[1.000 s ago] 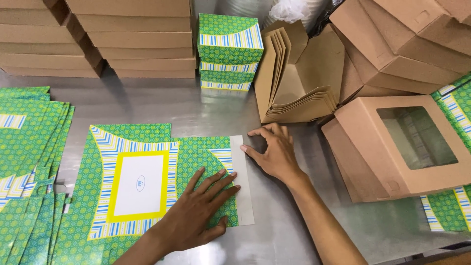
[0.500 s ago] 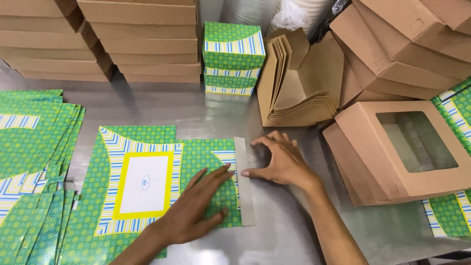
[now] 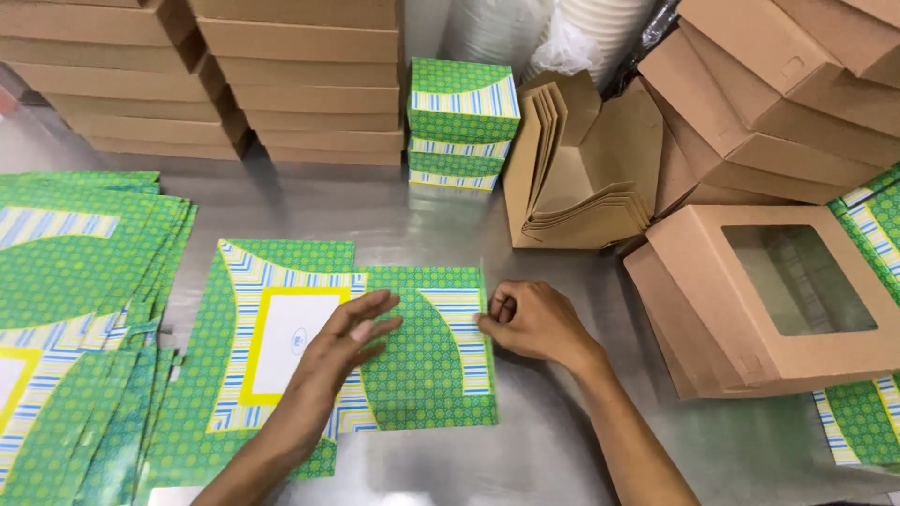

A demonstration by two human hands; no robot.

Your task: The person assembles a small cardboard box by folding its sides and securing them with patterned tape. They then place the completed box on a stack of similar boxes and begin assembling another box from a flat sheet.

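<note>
loose stack of green flat sleeves (image 3: 66, 309) far left, then the left hand (image 3: 349, 339) spread flat, fingers wide, pressing the green patterned carton blank (image 3: 422, 375) lying on the steel table (image 3: 394, 220), right hand (image 3: 532, 323) pinching its right edge with curled fingers, brown window box (image 3: 778, 300) beyond.
</note>
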